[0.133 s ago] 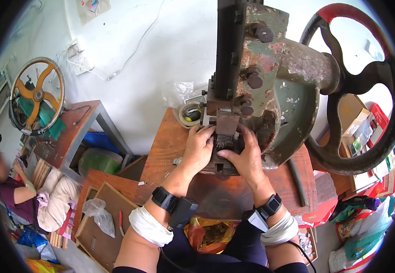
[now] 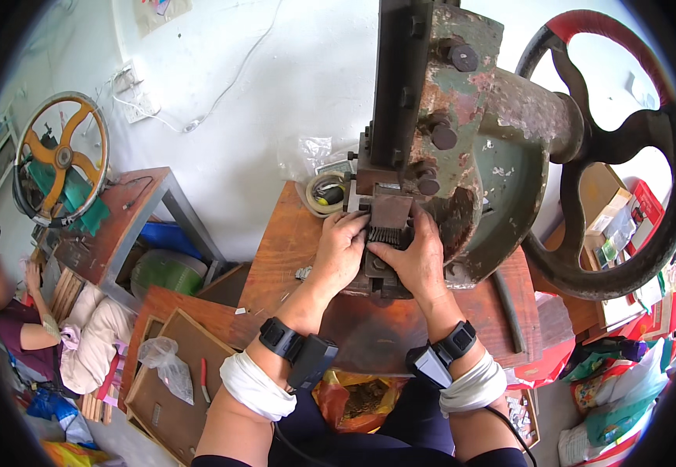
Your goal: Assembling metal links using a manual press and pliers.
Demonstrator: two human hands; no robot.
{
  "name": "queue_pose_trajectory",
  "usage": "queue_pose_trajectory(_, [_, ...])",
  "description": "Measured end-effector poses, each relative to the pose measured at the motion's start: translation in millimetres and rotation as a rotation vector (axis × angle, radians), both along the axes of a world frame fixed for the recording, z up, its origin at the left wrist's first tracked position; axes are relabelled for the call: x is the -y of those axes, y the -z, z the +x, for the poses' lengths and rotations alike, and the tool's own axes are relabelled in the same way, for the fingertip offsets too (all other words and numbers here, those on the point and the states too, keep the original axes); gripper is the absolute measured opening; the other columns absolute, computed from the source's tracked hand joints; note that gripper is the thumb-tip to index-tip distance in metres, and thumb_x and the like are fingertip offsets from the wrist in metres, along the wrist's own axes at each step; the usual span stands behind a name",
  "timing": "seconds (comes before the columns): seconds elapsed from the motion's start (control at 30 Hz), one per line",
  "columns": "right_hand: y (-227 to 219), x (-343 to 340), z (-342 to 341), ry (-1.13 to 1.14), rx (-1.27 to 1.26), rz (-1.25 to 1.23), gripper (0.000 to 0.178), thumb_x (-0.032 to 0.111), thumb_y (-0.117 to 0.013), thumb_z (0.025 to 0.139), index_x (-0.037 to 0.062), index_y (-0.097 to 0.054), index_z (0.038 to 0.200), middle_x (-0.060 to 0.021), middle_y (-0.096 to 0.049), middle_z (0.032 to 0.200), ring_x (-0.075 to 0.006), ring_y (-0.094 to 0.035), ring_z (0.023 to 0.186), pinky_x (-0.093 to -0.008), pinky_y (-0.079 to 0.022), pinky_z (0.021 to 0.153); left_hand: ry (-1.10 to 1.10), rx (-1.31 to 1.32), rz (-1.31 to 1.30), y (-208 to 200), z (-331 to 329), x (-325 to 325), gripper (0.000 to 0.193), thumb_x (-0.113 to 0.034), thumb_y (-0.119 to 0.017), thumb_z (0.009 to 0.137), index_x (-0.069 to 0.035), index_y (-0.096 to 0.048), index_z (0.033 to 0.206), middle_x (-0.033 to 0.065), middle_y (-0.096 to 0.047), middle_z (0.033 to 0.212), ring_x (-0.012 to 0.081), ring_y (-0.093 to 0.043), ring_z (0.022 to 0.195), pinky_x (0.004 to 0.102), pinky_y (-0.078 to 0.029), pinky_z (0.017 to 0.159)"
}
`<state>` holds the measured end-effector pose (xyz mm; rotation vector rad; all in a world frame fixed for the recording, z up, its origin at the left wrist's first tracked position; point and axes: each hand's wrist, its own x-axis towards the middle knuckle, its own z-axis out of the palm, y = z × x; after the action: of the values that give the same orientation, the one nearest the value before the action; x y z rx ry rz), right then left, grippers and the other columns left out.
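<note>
A dark ribbed row of thin metal pieces (image 2: pixel 385 235) lies on the die block (image 2: pixel 379 267) of a green hand press (image 2: pixel 451 105), just under its square metal punch (image 2: pixel 392 211). At the row's left end are the bent fingertips and thumb of my left hand (image 2: pixel 339 247), closed against it. My right hand (image 2: pixel 420 261) has its thumb on the near edge of the row and its fingers curled round the far right side, partly hidden by the hand itself. Both wrists carry black bands with small devices and white cuffs.
The press's large handwheel (image 2: pixel 579 156) stands at the right, a metal bar (image 2: pixel 509 311) below it. Tape rolls (image 2: pixel 326 193) sit left of the press on the wooden table (image 2: pixel 276 257). A tray (image 2: pixel 175 397) lies lower left. Another person (image 2: pixel 31 335) sits far left.
My right thumb has shifted slightly left along the near edge of the metal row, and the row sits a little farther in under the punch. The view has shifted slightly.
</note>
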<state>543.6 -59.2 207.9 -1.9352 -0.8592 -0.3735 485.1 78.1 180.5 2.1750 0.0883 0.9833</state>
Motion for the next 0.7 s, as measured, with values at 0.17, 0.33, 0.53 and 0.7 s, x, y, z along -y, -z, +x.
queue_pose_trajectory(0.17, [1,15,4,-0.124,-0.058,0.039,0.073,0.018,-0.081,0.058,-0.0026,-0.049,0.12,-0.0192,-0.052,0.119,-0.0343,-0.051,0.11,-0.0384,-0.043,0.092,-0.087,-0.134,0.047,-6,-2,11,0.028,-0.005,-0.054,0.081,-0.009,-0.062,0.108,0.0044,-0.058,0.116,0.0285,-0.044,0.112,0.0456,-0.033,0.09])
queue_pose_trajectory(0.33, [6,24,12,-0.164,-0.107,0.022,0.065,0.016,-0.081,0.057,-0.002,-0.055,0.114,-0.0185,-0.054,0.117,-0.0339,-0.054,0.106,-0.0375,-0.045,0.09,-0.119,-0.189,0.038,-8,-6,12,0.031,-0.005,-0.054,0.081,-0.014,-0.06,0.111,0.0008,-0.058,0.116,0.0271,-0.042,0.115,0.048,-0.027,0.091])
queue_pose_trajectory(0.53, [-3,17,12,-0.112,-0.094,0.0,0.062,0.015,-0.081,0.056,-0.0018,-0.057,0.111,-0.0179,-0.056,0.113,-0.0337,-0.056,0.103,-0.0376,-0.046,0.088,-0.132,-0.239,0.16,-14,-10,17,0.034,-0.004,-0.053,0.079,-0.01,-0.056,0.113,0.0025,-0.054,0.121,0.0282,-0.04,0.118,0.0567,-0.027,0.089])
queue_pose_trajectory(0.7, [-1,21,12,-0.098,-0.052,0.004,0.055,0.015,-0.08,0.058,0.0003,-0.06,0.107,-0.0177,-0.057,0.112,-0.0326,-0.058,0.099,-0.038,-0.047,0.086,-0.079,-0.163,0.215,-3,-6,12,0.034,-0.005,-0.054,0.079,-0.009,-0.056,0.113,0.0024,-0.05,0.125,0.0297,-0.037,0.12,0.0686,-0.026,0.086])
